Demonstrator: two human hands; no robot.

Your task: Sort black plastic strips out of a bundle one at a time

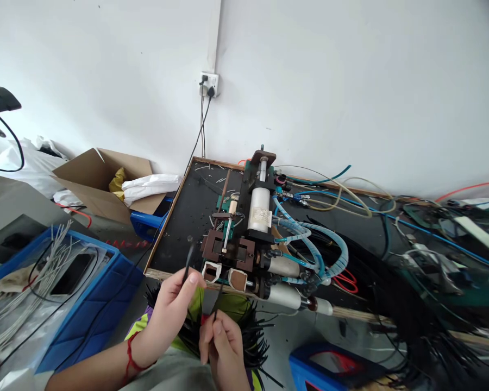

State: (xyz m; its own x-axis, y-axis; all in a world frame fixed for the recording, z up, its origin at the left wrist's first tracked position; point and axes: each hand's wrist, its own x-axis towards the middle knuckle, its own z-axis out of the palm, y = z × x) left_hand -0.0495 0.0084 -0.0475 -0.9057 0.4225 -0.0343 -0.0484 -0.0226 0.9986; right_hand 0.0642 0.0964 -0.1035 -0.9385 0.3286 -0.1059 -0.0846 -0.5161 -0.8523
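My left hand point(175, 298) pinches a thin black cable point(188, 262) whose end points up over the bench's front edge. Close to the machine's front, my right hand point(222, 336) is closed on another thin black piece, with something red beside its fingers. Just ahead of both hands stands the pneumatic machine point(261, 209), with brown plates and two pale-edged openings at its front. A bundle of black cables point(252, 339) lies on the lap, partly behind my right hand.
A blue crate point(85, 304) with pale wires and a phone is at left, a cardboard box point(93, 190) behind it. Hoses and a black cable heap point(419, 326) spread right along the bench point(179, 217). A blue stool point(318, 369) stands below.
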